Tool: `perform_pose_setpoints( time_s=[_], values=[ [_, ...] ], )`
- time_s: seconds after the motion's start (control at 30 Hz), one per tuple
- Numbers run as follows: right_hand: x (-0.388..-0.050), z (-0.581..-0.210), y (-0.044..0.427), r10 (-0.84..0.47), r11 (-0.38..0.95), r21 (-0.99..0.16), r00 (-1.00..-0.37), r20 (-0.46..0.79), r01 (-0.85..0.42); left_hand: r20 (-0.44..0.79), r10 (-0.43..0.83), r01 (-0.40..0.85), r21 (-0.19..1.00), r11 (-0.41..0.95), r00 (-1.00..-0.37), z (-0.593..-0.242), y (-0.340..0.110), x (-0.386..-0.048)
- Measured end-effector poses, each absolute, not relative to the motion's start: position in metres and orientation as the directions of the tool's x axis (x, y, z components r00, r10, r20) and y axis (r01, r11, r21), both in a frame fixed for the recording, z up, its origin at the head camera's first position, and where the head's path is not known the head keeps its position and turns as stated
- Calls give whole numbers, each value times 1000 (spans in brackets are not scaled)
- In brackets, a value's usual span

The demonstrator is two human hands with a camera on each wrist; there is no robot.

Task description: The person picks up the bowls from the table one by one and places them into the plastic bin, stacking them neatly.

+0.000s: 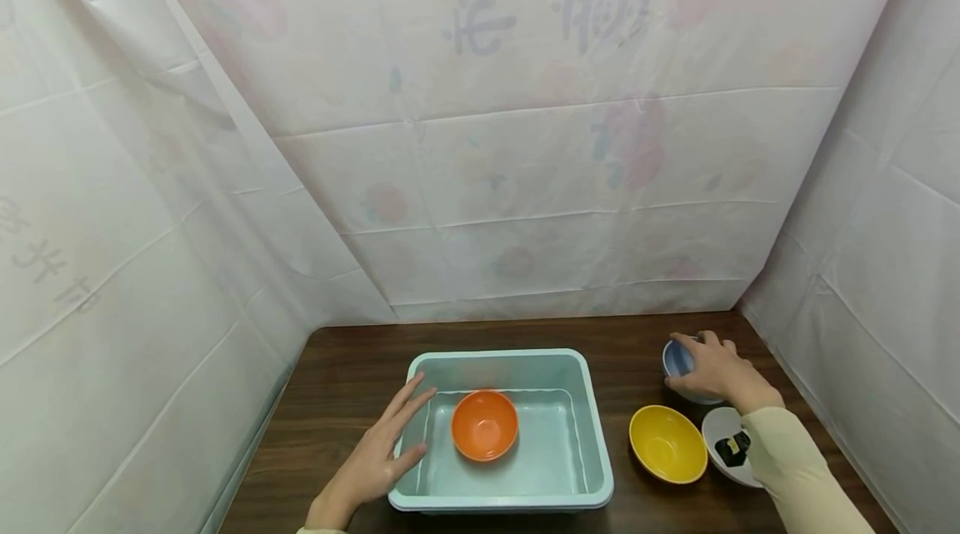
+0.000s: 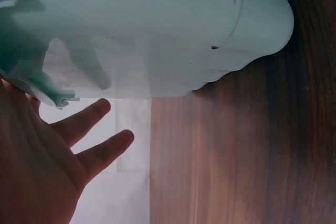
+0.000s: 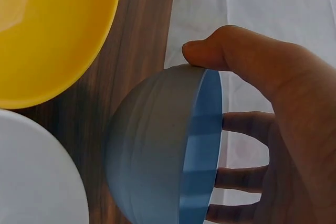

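Right hand [image 1: 712, 371]'s got its fingers around the blue bowl [image 3: 149, 145], tips hidden on the wrist cam. Left hand [image 1: 375, 455]'s spread wide, empty; can't tell if it's touching the tub [image 1: 517, 504].

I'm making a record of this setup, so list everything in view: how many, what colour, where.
Basin: 1, pale green, middle of table
Orange bowl: 1, orange, inside basin
Yellow bowl: 1, yellow, right of basin
White bowl: 1, white, right of yellow bowl
Dark contents: count unclear, black with a yellowish patch, in white bowl
Blue bowl: 1, blue, beyond yellow bowl
Table: 1, dark brown, beneath everything
Hung sheets: count unclear, white with faint prints, behind and both sides
Sleeves: 2, pale yellow, at wrists
Left hand: 1, at basin's left side
Right hand: 1, gripping blue bowl
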State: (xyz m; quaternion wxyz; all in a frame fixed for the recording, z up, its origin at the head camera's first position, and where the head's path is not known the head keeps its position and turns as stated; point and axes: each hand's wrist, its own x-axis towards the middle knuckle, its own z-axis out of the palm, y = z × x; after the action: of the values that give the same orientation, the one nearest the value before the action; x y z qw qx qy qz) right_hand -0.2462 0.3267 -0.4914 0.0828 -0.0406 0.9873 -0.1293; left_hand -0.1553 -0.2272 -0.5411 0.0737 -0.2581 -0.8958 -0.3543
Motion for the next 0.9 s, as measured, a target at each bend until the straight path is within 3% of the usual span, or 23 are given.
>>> perform_pose_setpoints(
  time_s=[0.63,0.9],
  values=[
    [-230,-481,301,-140,960,-255,-987,-83,-114,327,392,506,647,570,-860,-545,-228,-157],
    [-227,-471,290,-162,962,-232,-986,-44,-148,339,424,542,558,628,-840,-541,-228,-156]
  ],
)
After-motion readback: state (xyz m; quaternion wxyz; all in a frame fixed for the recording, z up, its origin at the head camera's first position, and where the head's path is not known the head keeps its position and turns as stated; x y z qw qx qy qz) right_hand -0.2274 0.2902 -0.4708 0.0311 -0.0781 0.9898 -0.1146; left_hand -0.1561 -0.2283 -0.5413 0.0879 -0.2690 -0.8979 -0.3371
